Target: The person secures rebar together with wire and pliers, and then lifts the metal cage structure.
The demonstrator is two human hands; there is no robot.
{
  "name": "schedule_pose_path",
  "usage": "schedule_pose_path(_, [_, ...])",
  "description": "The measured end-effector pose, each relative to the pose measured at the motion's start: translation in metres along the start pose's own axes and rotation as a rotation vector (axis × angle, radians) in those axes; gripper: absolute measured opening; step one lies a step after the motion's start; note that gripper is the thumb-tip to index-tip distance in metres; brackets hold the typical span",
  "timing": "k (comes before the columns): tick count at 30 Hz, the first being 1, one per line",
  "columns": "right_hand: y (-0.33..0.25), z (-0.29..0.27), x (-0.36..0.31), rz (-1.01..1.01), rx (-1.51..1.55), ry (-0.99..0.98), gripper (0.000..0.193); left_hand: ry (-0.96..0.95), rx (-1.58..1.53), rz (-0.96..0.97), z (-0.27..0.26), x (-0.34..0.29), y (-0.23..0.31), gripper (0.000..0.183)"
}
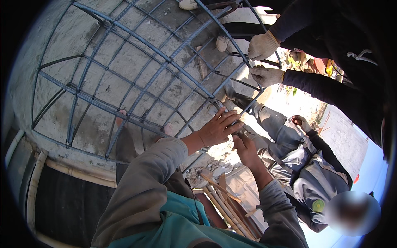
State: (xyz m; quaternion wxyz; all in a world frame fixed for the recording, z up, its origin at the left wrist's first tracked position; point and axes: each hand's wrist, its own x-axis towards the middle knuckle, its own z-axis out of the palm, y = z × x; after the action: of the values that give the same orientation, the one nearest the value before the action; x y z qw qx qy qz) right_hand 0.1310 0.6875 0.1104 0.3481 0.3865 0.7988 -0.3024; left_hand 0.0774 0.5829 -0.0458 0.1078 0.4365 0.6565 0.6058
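Observation:
A cage of ribbed steel rebar [168,60] stretches across the upper left and middle of the view. At its near right corner my left hand [217,129] has its fingers bent over a rebar, close to where bars cross. Just right of it and a little nearer, my right hand [247,152] is closed, thumb and fingers pressed together beside the left fingertips. What the right hand pinches is too small and shaded to name. Across the cage, a co-worker's two gloved hands [264,46] are at its far right bars.
Beneath the cage lies rough grey concrete [49,82]. Another person in grey clothes [318,177] is at the right, one gloved hand [302,122] raised. Bamboo poles [225,208] lie below my right forearm. A dark opening edged with bamboo [78,175] is at lower left.

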Motion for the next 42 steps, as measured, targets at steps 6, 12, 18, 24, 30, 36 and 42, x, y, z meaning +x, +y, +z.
schedule_pose_path(6, [-0.010, 0.016, 0.000, 0.449, 1.166, -0.147, 0.052, 0.148, 0.032, 0.211, 0.021, 0.014, -0.031, 0.031])
schedule_pose_path(12, [-0.003, -0.031, -0.002, 0.162, 0.182, 0.253, 0.058, -0.105, 0.079, 0.184, 0.014, 0.049, -0.024, 0.013])
schedule_pose_path(18, [-0.019, -0.030, 0.004, -0.208, -0.955, 0.264, 0.074, -0.470, 0.018, 0.022, 0.014, 0.076, -0.022, 0.026])
schedule_pose_path(24, [-0.028, -0.036, 0.013, -0.190, -0.930, 0.068, 0.062, -0.587, -0.054, -0.001, 0.001, 0.077, -0.028, 0.041])
schedule_pose_path(30, [-0.039, -0.032, 0.009, -0.084, -0.876, 0.027, 0.058, -0.006, -0.047, -0.259, -0.060, -0.028, -0.031, 0.082])
schedule_pose_path(36, [-0.030, -0.028, 0.019, 0.417, 0.284, -0.201, 0.059, 0.010, 0.177, -0.201, -0.017, -0.022, -0.020, 0.077])
schedule_pose_path(42, [-0.013, -0.033, 0.022, 0.559, 0.819, -0.242, 0.067, -0.189, -0.069, 0.019, 0.009, 0.039, -0.043, 0.033])
